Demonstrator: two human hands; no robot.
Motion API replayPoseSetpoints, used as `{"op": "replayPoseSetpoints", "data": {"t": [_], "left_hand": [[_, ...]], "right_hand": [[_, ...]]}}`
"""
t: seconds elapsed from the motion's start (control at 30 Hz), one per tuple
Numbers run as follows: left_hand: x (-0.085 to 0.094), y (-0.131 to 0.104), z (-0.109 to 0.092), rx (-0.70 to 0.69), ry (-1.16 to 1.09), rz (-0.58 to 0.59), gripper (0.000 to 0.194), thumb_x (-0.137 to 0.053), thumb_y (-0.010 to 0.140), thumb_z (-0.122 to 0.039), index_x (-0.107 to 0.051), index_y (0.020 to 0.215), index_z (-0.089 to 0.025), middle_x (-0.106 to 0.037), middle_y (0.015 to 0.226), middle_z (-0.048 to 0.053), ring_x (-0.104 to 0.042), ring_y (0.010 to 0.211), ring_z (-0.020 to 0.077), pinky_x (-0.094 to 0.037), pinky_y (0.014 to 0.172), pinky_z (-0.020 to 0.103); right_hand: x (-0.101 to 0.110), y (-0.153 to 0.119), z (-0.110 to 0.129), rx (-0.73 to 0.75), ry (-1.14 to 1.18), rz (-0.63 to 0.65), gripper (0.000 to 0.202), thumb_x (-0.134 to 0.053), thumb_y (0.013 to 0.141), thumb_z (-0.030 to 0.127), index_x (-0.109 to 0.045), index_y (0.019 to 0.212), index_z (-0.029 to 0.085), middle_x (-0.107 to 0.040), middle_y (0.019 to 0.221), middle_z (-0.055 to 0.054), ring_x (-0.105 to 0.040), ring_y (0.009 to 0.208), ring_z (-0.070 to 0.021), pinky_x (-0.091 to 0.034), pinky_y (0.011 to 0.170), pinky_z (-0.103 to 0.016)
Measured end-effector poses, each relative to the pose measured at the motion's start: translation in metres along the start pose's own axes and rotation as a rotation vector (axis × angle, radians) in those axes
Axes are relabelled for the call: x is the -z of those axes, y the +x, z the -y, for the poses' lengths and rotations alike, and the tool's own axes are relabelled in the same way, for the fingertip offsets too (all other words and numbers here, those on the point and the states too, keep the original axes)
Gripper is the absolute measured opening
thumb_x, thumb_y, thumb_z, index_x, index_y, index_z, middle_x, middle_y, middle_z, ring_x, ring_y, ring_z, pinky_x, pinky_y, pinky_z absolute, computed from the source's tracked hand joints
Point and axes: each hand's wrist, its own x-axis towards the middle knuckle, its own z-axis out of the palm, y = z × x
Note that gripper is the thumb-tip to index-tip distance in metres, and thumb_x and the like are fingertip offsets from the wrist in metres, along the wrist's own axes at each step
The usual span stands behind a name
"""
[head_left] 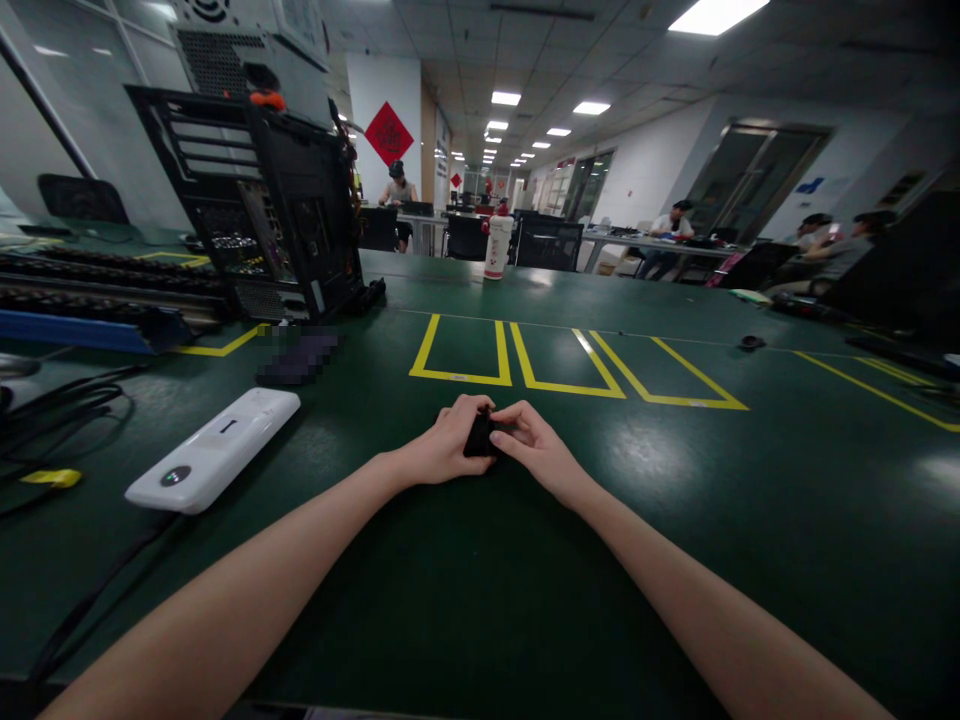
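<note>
Between my two hands is a small black object (478,436), dark and boxy, its exact kind too unclear to make out. My left hand (452,440) closes around it from the left, thumb at the near side and fingers over the far side. From the right, my right hand (534,446) pinches at its edge with thumb and index finger. Both hands are low over the green tabletop (480,580). Part of the object is covered by my fingers.
Yellow tape outlines (461,378) mark the table beyond my hands. A white device (217,450) with a cable lies left, near a pixelated dark item (298,358). An open computer case (277,200) stands behind. A white cup (496,250) is farther back; several people sit beyond.
</note>
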Motion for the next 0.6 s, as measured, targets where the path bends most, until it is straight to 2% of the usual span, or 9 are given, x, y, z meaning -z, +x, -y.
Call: {"op": "replayPoseSetpoints", "data": {"t": [0.23,0.37,0.47,0.6], "left_hand": [[0.0009,-0.0003,-0.0004,-0.002,0.008,0.02,0.054,-0.059,0.07,-0.027,-0.03,0.115,-0.02,-0.042,0.108,0.008,-0.045,0.098,0.0221,-0.038,0.086,0.04],[-0.0015,-0.0007,0.0019,-0.002,0.022,-0.013,0.057,-0.061,0.068,-0.026,-0.029,0.115,-0.021,-0.042,0.108,0.007,-0.045,0.098,0.0222,-0.038,0.087,0.039],[-0.0021,-0.0005,0.0026,0.003,0.024,-0.007,0.057,-0.061,0.067,-0.024,-0.03,0.115,-0.021,-0.042,0.107,0.007,-0.045,0.098,0.0223,-0.037,0.088,0.04],[-0.001,0.0002,0.0011,0.003,0.023,0.004,0.056,-0.06,0.069,-0.026,-0.03,0.115,-0.021,-0.042,0.108,0.007,-0.045,0.099,0.0226,-0.037,0.088,0.04]], "right_hand": [[-0.0002,0.0033,-0.0021,-0.038,-0.047,-0.033,0.028,-0.056,0.074,0.028,-0.047,0.101,0.023,-0.051,0.104,-0.002,-0.053,0.097,-0.0168,-0.041,0.089,-0.037],[0.0003,0.0017,-0.0004,-0.024,0.005,0.013,0.025,-0.057,0.073,0.024,-0.048,0.096,0.022,-0.052,0.102,-0.002,-0.053,0.097,-0.0169,-0.041,0.089,-0.037],[0.0001,-0.0003,0.0005,0.003,0.038,0.034,0.03,-0.06,0.07,0.019,-0.047,0.096,0.024,-0.05,0.102,0.0,-0.053,0.098,-0.0165,-0.042,0.089,-0.036],[-0.0005,0.0,-0.0011,0.012,-0.009,-0.017,0.02,-0.056,0.074,0.027,-0.048,0.092,0.024,-0.052,0.097,0.0,-0.055,0.09,-0.0155,-0.045,0.082,-0.035]]}}
